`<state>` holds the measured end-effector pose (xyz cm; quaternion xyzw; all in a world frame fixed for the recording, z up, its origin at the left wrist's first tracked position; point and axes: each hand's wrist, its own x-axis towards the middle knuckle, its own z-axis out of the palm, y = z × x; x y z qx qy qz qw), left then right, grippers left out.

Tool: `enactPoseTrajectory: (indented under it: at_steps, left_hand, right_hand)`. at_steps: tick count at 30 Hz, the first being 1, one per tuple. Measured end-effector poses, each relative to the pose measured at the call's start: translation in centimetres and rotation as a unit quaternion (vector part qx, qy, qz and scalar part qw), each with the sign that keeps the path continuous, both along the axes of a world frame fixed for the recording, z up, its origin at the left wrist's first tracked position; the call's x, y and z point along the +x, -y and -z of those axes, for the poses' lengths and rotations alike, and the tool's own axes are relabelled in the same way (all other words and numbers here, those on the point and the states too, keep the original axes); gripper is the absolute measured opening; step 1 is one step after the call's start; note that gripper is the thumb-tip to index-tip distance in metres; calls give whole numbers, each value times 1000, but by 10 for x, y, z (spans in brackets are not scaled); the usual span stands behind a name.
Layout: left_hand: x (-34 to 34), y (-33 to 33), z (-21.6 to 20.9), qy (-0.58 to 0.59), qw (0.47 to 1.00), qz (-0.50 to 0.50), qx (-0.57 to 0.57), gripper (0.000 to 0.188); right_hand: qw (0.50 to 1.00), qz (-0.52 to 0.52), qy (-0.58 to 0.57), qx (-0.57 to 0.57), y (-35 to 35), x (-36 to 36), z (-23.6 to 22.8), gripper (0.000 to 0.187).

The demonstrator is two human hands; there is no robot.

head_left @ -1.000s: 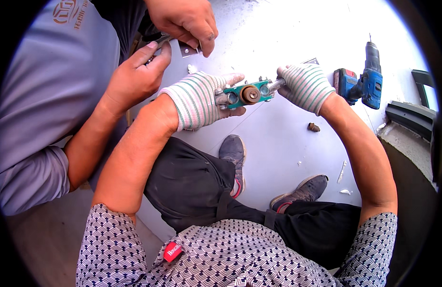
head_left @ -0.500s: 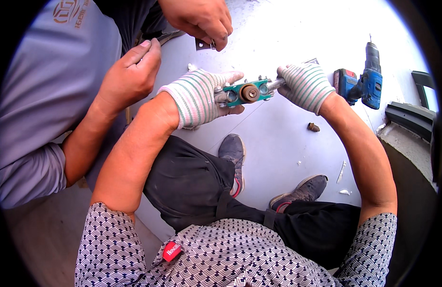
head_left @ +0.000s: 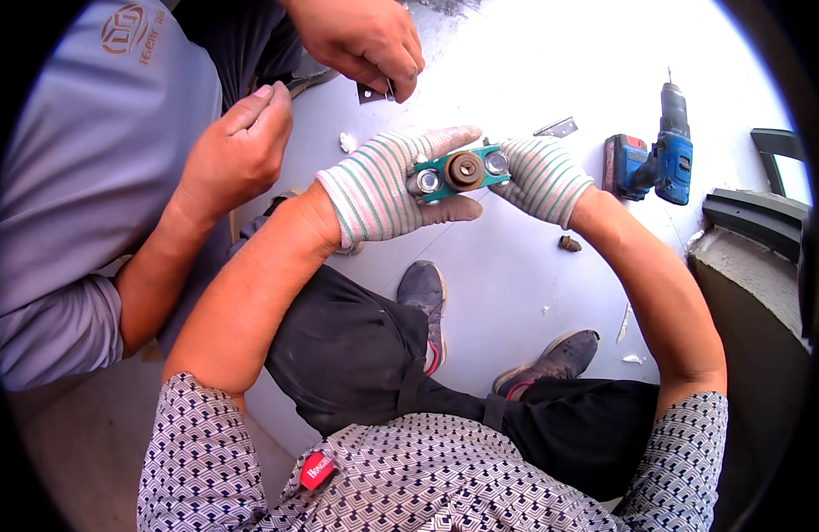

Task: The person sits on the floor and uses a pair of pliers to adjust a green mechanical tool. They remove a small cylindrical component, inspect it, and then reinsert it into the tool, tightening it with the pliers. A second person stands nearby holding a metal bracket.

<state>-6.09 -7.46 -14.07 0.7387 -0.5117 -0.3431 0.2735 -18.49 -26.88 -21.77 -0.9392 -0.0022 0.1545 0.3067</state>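
A green metal hand tool [head_left: 452, 182] is held up in front of me, a round brown metal piece with a small hole at its middle and a round silver end on either side. I cannot make out its exact kind. My left hand [head_left: 387, 182], in a striped knit glove, grips the tool's left side, with bare-looking fingertips reaching along both edges. My right hand [head_left: 544, 177], gloved alike, is closed at the tool's right end; its fingers are mostly hidden behind the palm. A small brass-coloured fitting [head_left: 569, 243] lies on the floor below my right wrist.
At the left sits a co-worker, one hand [head_left: 241, 146] half curled, the other [head_left: 365, 44] pinching a small dark plate [head_left: 372, 92]. A blue cordless drill [head_left: 666, 164] stands at the right. Near it are a metal strip [head_left: 556, 128], a dark frame section [head_left: 755, 217] and white scraps [head_left: 633, 359].
My right hand has moved left, close against the tool; the silver bar it held out to the right no longer shows sideways. My left hand has shifted slightly right.
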Motion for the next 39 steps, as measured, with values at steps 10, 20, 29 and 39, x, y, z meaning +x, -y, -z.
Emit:
enactPoseTrajectory:
  at_steps: [10,20,29,39]
  left_hand:
    - [-3,20,17,28,999,17,-40,51]
    - [-6,35,15,-188,980,-71,-2,30]
    - [0,27,28,-292,940,-173,23,25]
    - [3,27,18,-166,979,-118,21,34]
  right_hand:
    - [990,6,125,58,-12,-1,48,24]
    - [990,-4,28,137,-6,1,69,41]
    - [891,248,-65,376,30,-8,-3,32]
    - [828,239,107,496,49,9,-45,32]
